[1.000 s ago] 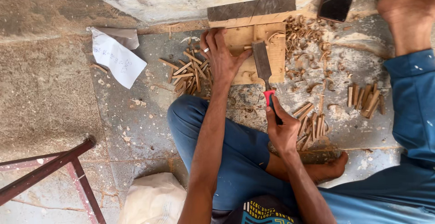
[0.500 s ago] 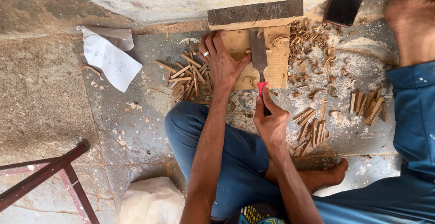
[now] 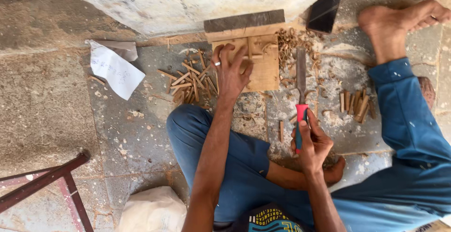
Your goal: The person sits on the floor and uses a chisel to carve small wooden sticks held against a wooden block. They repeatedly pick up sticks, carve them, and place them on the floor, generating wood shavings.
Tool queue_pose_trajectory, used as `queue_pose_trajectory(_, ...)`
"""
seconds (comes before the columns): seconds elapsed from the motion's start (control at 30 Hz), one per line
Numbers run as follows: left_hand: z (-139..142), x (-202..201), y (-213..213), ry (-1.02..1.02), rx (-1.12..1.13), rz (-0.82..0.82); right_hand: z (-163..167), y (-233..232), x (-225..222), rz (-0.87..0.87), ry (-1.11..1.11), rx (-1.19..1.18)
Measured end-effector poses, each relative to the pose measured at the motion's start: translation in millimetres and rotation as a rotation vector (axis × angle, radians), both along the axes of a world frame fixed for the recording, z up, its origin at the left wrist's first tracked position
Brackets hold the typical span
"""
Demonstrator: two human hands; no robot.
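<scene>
Mid-carving: left hand (image 3: 230, 72) spread flat on wooden block (image 3: 263, 67), right hand (image 3: 312, 143) fingers wrapped around chisel (image 3: 300, 100), needing blade realigned.

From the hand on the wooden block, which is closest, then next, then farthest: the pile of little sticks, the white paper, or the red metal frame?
From the left hand on the block:
1. Pile of little sticks, right beside it, to its left.
2. White paper, farther left on the floor.
3. Red metal frame, bottom-left corner, farthest.

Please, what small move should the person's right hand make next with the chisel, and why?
Probably bring the chisel left onto the wooden block. The right hand grips its red handle, but the blade lies on the floor beside the block, while the left hand already presses a thin wood strip there.
</scene>
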State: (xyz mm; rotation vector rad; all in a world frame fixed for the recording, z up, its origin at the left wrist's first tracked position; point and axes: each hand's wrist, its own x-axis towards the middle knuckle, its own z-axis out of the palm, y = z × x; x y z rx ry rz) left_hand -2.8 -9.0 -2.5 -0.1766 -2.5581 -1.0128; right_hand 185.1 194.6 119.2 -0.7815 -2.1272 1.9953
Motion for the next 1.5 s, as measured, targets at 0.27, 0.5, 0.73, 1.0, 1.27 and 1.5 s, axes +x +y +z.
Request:
queue_pose_trajectory(0.27,5,2,12,0.168,-0.127,-0.033,-4,28,55,-0.038,-0.074,0.057)
queue_pose_trajectory(0.5,-2,6,20,0.13,0.056,0.044,0,36,59,-0.042,-0.018,-0.017)
queue_pose_trajectory(0.73,-1,9,13,0.086,-0.009,0.057,6,28,59,-0.12,0.021,-0.052)
queue_pose_trajectory(1.0,-14,2,19,0.1,-0.014,0.036,5,24,58,-0.091,0.026,-0.017)
queue_pose_trajectory(1.27,-8,7,7,0.038,0.042,0.114,-19,20,49,0.08,0.07,0.14)
queue_pose_trajectory(1.5,-5,1,6,-0.009,0.089,0.202,-45,-23,10,0.262,0.033,0.43)
